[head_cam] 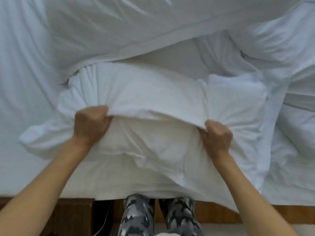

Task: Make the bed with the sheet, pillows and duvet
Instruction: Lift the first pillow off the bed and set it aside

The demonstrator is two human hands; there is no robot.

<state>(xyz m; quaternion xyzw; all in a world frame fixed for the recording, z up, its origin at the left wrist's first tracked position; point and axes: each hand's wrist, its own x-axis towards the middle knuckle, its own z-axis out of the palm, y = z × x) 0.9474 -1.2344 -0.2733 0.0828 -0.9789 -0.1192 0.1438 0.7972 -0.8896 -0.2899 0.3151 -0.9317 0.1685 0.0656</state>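
Left hand (91, 123) and right hand (217, 136), well apart, each clench the white pillowcase (153, 92) edge, pillow (144, 147) at six o'clock

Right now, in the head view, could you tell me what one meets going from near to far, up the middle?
Camouflage trousers → wooden bed frame → pillowcase edge gripped by left hand and right hand → pillow → rumpled duvet.

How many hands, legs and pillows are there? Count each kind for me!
Hands: 2, the left hand and the right hand, both gripping the white pillowcase.
Legs: 2, in grey camouflage trousers.
Pillows: 1 plainly seen, the pillow under the hands; the other white heaps are too rumpled to tell.
Total: 5.
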